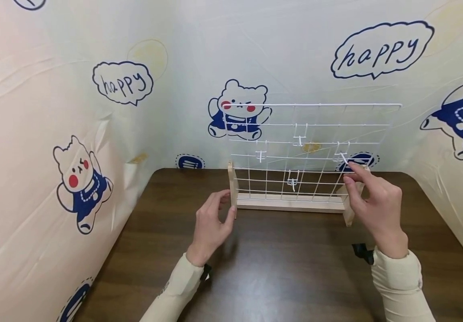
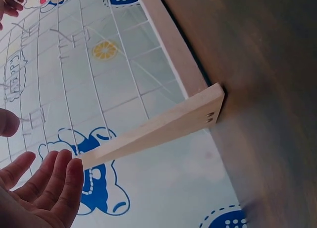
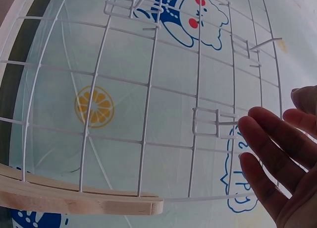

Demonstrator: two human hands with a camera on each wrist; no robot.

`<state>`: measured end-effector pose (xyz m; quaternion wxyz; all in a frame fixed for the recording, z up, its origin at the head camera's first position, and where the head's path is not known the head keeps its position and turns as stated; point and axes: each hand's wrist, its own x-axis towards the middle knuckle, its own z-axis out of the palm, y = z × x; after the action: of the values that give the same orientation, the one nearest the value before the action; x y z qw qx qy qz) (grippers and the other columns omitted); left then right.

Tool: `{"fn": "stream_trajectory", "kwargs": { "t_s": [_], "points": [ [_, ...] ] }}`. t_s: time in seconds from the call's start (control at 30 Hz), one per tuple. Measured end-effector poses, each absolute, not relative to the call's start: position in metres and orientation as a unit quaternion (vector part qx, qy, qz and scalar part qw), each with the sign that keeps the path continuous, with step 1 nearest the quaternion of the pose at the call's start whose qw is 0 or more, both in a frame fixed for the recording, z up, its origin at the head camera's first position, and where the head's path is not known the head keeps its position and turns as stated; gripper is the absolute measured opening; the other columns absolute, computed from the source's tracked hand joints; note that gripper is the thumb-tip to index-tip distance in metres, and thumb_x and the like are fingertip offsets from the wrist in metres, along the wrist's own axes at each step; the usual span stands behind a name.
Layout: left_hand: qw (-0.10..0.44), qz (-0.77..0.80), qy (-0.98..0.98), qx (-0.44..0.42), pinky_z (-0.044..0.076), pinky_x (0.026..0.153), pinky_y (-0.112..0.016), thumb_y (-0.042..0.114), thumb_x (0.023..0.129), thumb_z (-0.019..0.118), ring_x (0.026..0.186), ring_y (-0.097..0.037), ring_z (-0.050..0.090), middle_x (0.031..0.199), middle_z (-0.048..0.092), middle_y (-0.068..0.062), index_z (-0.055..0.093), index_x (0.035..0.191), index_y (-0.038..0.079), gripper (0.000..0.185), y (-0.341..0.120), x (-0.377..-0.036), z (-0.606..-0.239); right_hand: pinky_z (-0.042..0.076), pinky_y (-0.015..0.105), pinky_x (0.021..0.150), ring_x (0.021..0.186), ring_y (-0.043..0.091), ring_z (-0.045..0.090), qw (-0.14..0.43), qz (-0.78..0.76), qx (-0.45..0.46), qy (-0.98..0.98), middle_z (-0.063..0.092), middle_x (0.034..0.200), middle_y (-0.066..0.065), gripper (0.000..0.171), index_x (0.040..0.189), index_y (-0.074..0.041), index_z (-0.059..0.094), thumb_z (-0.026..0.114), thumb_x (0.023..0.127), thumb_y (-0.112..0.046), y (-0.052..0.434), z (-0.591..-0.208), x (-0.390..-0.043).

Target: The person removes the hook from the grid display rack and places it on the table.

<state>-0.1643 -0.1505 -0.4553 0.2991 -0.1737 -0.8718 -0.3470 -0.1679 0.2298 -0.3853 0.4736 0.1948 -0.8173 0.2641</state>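
Here's your grid (image 1: pixel 312 105), white wire, standing up in its pale wooden stand (image 1: pixel 289 203) toward the far side of the brown worktop (image 1: pixel 275 268). There are 4 white hooks on it, and your right hand (image 1: pixel 380 205) is up at the rightmost hook (image 1: pixel 341 154)! Your fingers (image 3: pixel 270 134) there are spread and gently bent, thumb well apart from them, gripping nothing; the fingertips sit right by the hook's prong, and whether they touch it you can't tell from here.

Over to your left hand (image 1: pixel 212 221), low beside the stand's left upright (image 1: pixel 232 185). Those fingers (image 2: pixel 54 181) are loosely curved with a wide gap to the thumb, and they have hold of nothing. They're right up against the upright's edge or just beside it; contact can't be made out. The left wrist view catches 2 small screws (image 2: pixel 210 117) near the upright's foot.

Now the other 3 hooks: the top hook (image 1: pixel 299 140) near the middle, the left hook (image 1: pixel 260 156) a little lower, and the bottom hook (image 1: pixel 292 182) under them both, nearer the base. Behind it all, a pale printed cloth (image 1: pixel 187 49) shows cartoon bears and the word "happy".
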Motion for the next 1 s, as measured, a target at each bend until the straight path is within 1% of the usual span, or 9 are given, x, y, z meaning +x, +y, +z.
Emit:
{"fn": "stream_trajectory", "kwargs": {
  "t_s": [0.13, 0.2, 0.3, 0.4, 0.53, 0.63, 0.8, 1.0],
  "points": [
    [0.299, -0.349, -0.872, -0.167, 0.066, 0.079, -0.037, 0.014, 0.092, 0.075, 0.097, -0.026, 0.075, 0.113, 0.073, -0.012, 0.065, 0.128, 0.006, 0.038, -0.152, -0.166, -0.453, 0.039, 0.028, 0.049, 0.051, 0.033, 0.058, 0.478, 0.263, 0.200, -0.813, 0.079, 0.089, 0.022, 0.035, 0.124, -0.002, 0.074, 0.071, 0.094, -0.020, 0.230, -0.385, -0.170],
    [0.298, -0.348, -0.874, -0.163, 0.066, 0.079, -0.038, 0.013, 0.091, 0.076, 0.098, -0.026, 0.075, 0.114, 0.073, -0.012, 0.065, 0.129, 0.007, 0.040, -0.152, -0.167, -0.452, 0.037, 0.027, 0.049, 0.051, 0.034, 0.058, 0.480, 0.263, 0.200, -0.813, 0.079, 0.088, 0.022, 0.035, 0.124, -0.001, 0.074, 0.070, 0.095, -0.021, 0.230, -0.384, -0.170],
    [0.295, -0.346, -0.876, -0.159, 0.066, 0.081, -0.038, 0.012, 0.091, 0.077, 0.099, -0.024, 0.074, 0.115, 0.073, -0.011, 0.064, 0.130, 0.008, 0.042, -0.153, -0.167, -0.451, 0.032, 0.021, 0.048, 0.048, 0.032, 0.054, 0.477, 0.266, 0.196, -0.814, 0.079, 0.089, 0.023, 0.036, 0.124, -0.002, 0.074, 0.072, 0.092, -0.017, 0.230, -0.384, -0.170],
    [0.294, -0.347, -0.877, -0.158, 0.066, 0.082, -0.037, 0.011, 0.091, 0.078, 0.100, -0.023, 0.074, 0.116, 0.073, -0.008, 0.064, 0.131, 0.010, 0.042, -0.153, -0.168, -0.450, 0.026, 0.014, 0.049, 0.046, 0.031, 0.050, 0.475, 0.268, 0.193, -0.816, 0.079, 0.090, 0.023, 0.037, 0.124, -0.001, 0.074, 0.074, 0.088, -0.012, 0.229, -0.384, -0.170],
    [0.293, -0.354, -0.874, -0.160, 0.066, 0.082, -0.037, 0.011, 0.091, 0.077, 0.100, -0.024, 0.074, 0.115, 0.073, -0.012, 0.065, 0.131, 0.006, 0.041, -0.153, -0.170, -0.449, 0.028, 0.019, 0.048, 0.047, 0.031, 0.053, 0.477, 0.267, 0.195, -0.815, 0.079, 0.089, 0.023, 0.036, 0.123, -0.001, 0.074, 0.073, 0.089, -0.013, 0.229, -0.384, -0.171],
    [0.294, -0.357, -0.872, -0.161, 0.066, 0.082, -0.038, 0.012, 0.093, 0.075, 0.100, -0.026, 0.074, 0.115, 0.073, -0.013, 0.065, 0.131, 0.005, 0.040, -0.153, -0.172, -0.449, 0.032, 0.026, 0.047, 0.050, 0.033, 0.056, 0.479, 0.267, 0.196, -0.813, 0.079, 0.088, 0.023, 0.036, 0.123, -0.001, 0.074, 0.072, 0.090, -0.014, 0.229, -0.384, -0.171],
    [0.298, -0.356, -0.870, -0.162, 0.066, 0.081, -0.039, 0.013, 0.093, 0.075, 0.099, -0.030, 0.075, 0.114, 0.073, -0.010, 0.064, 0.131, 0.007, 0.040, -0.153, -0.174, -0.448, 0.035, 0.028, 0.048, 0.052, 0.035, 0.059, 0.480, 0.267, 0.193, -0.813, 0.079, 0.088, 0.023, 0.037, 0.124, -0.001, 0.074, 0.074, 0.088, -0.012, 0.229, -0.385, -0.172],
    [0.306, -0.356, -0.867, -0.168, 0.066, 0.079, -0.041, 0.010, 0.091, 0.076, 0.098, -0.030, 0.075, 0.115, 0.073, -0.014, 0.065, 0.130, 0.002, 0.041, -0.153, -0.177, -0.448, 0.036, 0.030, 0.049, 0.053, 0.036, 0.061, 0.483, 0.265, 0.193, -0.812, 0.079, 0.087, 0.023, 0.036, 0.123, -0.002, 0.075, 0.072, 0.090, -0.015, 0.229, -0.386, -0.173]
  ]
}}
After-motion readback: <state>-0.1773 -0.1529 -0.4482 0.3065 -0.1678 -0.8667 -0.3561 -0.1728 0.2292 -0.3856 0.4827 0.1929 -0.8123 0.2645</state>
